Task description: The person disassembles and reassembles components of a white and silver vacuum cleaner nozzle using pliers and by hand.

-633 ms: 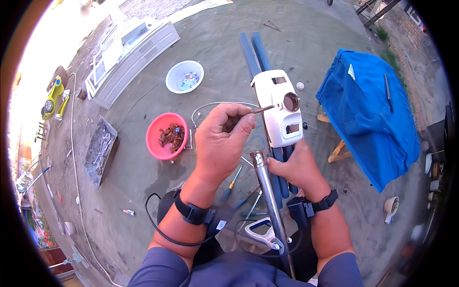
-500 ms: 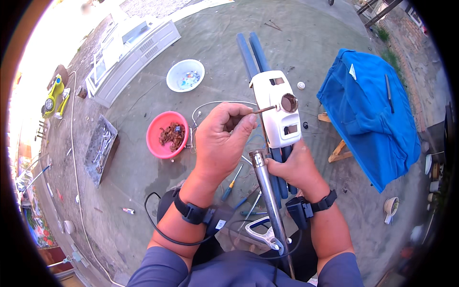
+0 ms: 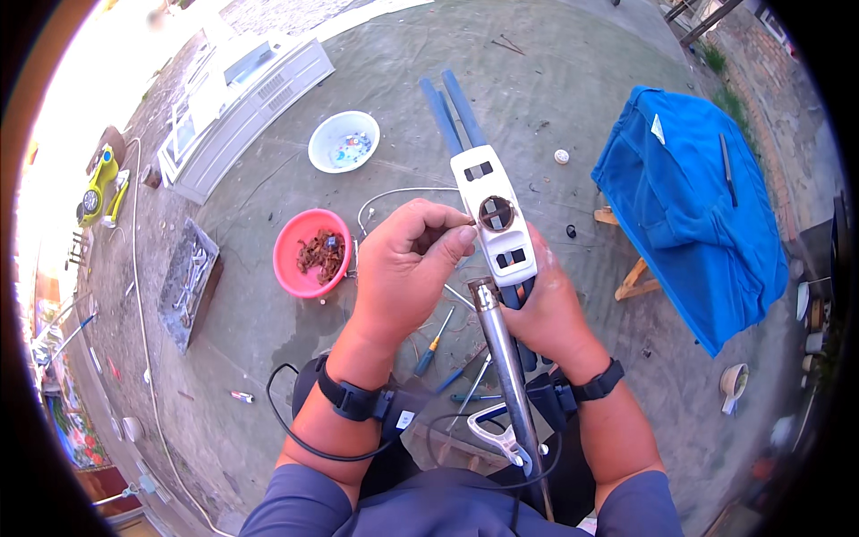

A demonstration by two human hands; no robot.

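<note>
My left hand [image 3: 407, 259] pinches a thin rusty rod [image 3: 472, 222] between thumb and forefinger; only its end shows at the fingertips. It meets the left side of a white plastic bracket [image 3: 467, 183], which has a round brown-rimmed socket [image 3: 497, 214] and rectangular slots. My right hand [image 3: 555, 304] is closed round the bracket's lower right side and the blue tubes [image 3: 463, 107] behind it; some fingers are hidden. Below, a metal pole [image 3: 504, 358] rises from my lap, its rusty top close to my right thumb. A white and grey handle-like piece [image 3: 497, 438] sits beside the pole.
To the left stand a pink bowl [image 3: 284, 268] of rusty bits, a white basin [image 3: 318, 148] with small pieces, and a metal tray [image 3: 201, 242] of tools. A screwdriver [image 3: 429, 353] lies near my knees. A blue cloth [image 3: 689, 215] covers a wooden-legged object on the right.
The bracket has turned and shifted left, so its socket now faces up at me and the tubes point further left. The rod, seen lengthwise before, is now mostly hidden by my left fingers.
</note>
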